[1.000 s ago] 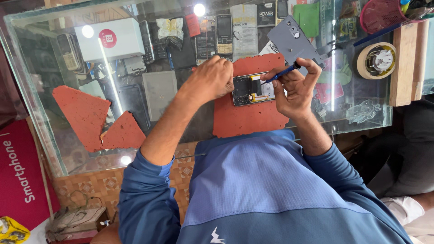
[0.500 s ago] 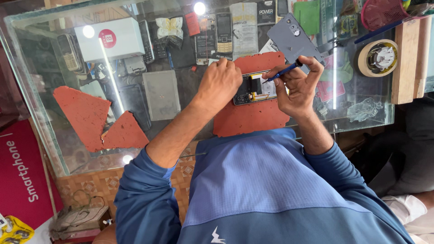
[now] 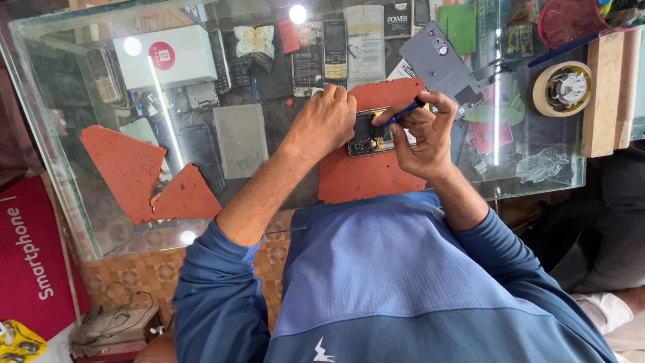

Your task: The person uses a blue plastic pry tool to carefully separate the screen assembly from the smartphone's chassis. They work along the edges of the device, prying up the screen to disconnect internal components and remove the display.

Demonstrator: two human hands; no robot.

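Much of the opened phone (image 3: pixel 373 136) is hidden under the two hands, and where the tool's tip meets it cannot be made out. The left hand (image 3: pixel 324 122) lies curled over the phone's left end, fingers together and pressing down on it. The right hand (image 3: pixel 422 134) pinches a blue screwdriver (image 3: pixel 398 114) between thumb and fingers (the shaft slants down toward the phone). The phone, back cover off and dark circuitry exposed, rests on a red mat (image 3: pixel 366 176) on the glass counter (image 3: pixel 269 202).
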